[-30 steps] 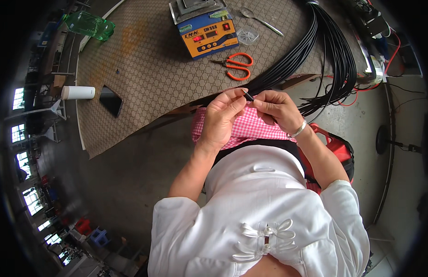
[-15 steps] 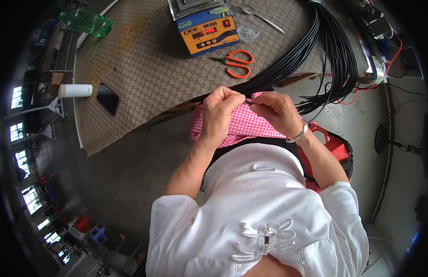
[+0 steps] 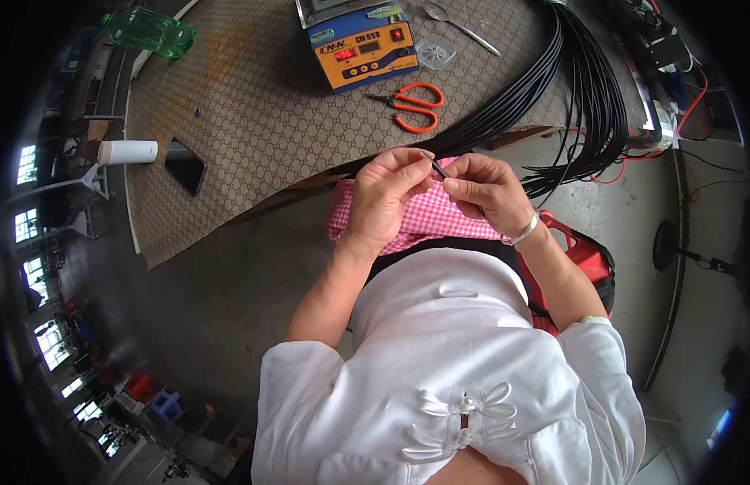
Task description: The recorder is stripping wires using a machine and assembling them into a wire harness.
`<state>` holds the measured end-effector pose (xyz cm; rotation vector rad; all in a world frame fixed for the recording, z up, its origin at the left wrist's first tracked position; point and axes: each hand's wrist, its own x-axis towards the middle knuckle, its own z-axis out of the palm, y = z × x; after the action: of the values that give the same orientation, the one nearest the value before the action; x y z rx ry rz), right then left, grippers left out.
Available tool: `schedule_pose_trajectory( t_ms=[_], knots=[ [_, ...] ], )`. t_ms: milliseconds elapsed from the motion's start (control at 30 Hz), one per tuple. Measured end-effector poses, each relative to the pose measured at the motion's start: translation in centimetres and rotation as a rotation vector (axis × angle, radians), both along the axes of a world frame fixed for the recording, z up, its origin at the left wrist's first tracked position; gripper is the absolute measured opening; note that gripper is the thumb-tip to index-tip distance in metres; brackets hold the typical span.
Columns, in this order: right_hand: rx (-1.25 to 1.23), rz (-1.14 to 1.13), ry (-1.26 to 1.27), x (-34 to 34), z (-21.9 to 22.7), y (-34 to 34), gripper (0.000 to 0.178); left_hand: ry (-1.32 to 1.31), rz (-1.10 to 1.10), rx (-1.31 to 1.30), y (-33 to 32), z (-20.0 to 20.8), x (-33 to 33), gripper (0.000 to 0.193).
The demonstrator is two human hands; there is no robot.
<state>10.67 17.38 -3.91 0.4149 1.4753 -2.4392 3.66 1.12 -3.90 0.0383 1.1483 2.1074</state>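
Note:
My left hand (image 3: 387, 194) and my right hand (image 3: 488, 190) meet just off the near edge of the table (image 3: 254, 121), above a pink checked cloth (image 3: 427, 222) on my lap. Both pinch the end of one thin black cable (image 3: 434, 166), fingertips almost touching. That cable belongs to a thick bundle of black cables (image 3: 545, 81) which runs from the table's far right and loops down over its right edge. A silver bangle sits on my right wrist.
On the patterned table cover lie orange-handled scissors (image 3: 415, 103), a blue and orange box-shaped device (image 3: 360, 47), a small clear dish (image 3: 436, 53), a metal tool (image 3: 462, 26), a black phone (image 3: 185, 164), a white cup (image 3: 128, 151) and a green bottle (image 3: 153, 31). A red stool (image 3: 581, 259) stands behind me.
Both hands have stayed together on the cable end, with small shifts of the fingers. The view has drifted slightly; nothing on the table has moved.

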Motion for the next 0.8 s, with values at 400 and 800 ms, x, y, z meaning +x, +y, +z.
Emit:
schedule_pose_trajectory(
  t_ms=[400, 800],
  knots=[
    [-0.366, -0.019, 0.042, 0.1, -1.2, 0.0, 0.012, -0.138, 0.096, 0.227, 1.6, -0.1, 0.8, 0.010],
    [-0.054, -0.045, 0.131, 0.2, 0.5, 0.2, 0.012, -0.195, 0.004, 0.206, 0.8, 0.7, 0.9, 0.011]
  ],
)
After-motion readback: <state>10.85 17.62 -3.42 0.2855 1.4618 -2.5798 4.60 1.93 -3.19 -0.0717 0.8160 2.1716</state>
